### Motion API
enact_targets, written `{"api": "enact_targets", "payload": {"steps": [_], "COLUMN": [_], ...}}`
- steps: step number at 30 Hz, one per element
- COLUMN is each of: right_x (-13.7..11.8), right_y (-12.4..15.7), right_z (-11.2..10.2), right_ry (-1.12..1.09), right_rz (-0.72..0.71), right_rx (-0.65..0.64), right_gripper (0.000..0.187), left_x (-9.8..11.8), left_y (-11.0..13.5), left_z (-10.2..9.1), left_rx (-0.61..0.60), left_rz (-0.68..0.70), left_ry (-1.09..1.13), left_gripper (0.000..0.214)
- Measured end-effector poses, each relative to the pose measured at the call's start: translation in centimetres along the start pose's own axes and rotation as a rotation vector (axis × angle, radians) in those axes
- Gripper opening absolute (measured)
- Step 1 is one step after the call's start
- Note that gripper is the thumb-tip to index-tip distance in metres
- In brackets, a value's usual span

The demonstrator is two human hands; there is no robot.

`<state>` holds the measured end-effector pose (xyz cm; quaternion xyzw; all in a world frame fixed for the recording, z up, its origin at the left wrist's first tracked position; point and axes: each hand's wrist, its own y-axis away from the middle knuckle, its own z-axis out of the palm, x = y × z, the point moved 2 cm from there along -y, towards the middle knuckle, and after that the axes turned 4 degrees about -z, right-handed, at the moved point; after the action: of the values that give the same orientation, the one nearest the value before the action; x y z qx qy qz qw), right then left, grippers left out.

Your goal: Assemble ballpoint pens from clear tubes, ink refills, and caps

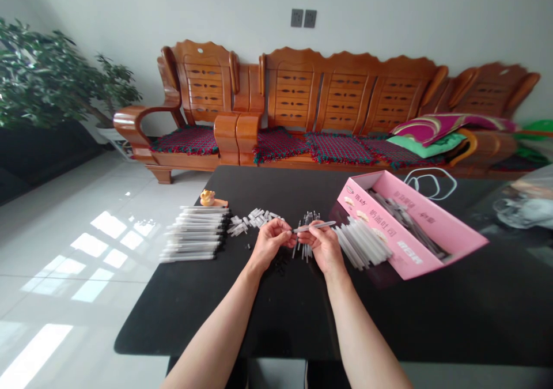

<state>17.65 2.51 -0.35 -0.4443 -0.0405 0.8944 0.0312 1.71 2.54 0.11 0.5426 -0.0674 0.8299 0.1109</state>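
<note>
Over the black table, my right hand (325, 247) is closed around a slim translucent pen barrel (323, 225), held nearly level. My left hand (271, 242) pinches at its dark tip end, where the fingers partly hide the small part. Behind and below my hands lie thin pen refills (308, 252) in a bundle. Whitish pen caps (259, 217) are heaped beyond my left hand, and small black pieces (280, 262) lie scattered under it. To the right of my right hand is a pile of empty-looking pen barrels (362, 244). Stacked pens with black ends (194, 233) lie at the left.
A pink box (415, 259) containing dark, slender items stands at the right, near a white cable (449, 184). A small yellow figurine (207, 197) sits behind the pen stack. Past the black table (285, 320) is a wooden sofa (294, 98); a plastic bag (525, 213) lies far right.
</note>
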Motion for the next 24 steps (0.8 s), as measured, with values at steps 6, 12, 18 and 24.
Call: {"api": "enact_targets", "payload": {"steps": [6, 12, 18, 24], "right_x": [0.08, 0.11, 0.32, 0.24], "right_y": [-0.18, 0.00, -0.03, -0.11], "right_z": [0.01, -0.03, -0.15, -0.23], "right_ry": [0.007, 0.034, 0.064, 0.055], "right_rz": [-0.006, -0.013, -0.008, -0.025], "right_rx": [0.003, 0.002, 0.019, 0.047], "right_gripper": [0.022, 0.021, 0.023, 0.026], "left_x": [-0.04, -0.10, 0.31, 0.67], "left_y": [-0.18, -0.25, -0.03, 0.28], "left_z": [-0.20, -0.35, -0.29, -0.28], "left_rx": [0.019, 0.042, 0.136, 0.163], "left_rz": [0.044, 0.054, 0.181, 0.276], "left_ry": [-0.045, -0.095, -0.338, -0.522], "left_gripper": [0.024, 0.025, 0.018, 0.030]}}
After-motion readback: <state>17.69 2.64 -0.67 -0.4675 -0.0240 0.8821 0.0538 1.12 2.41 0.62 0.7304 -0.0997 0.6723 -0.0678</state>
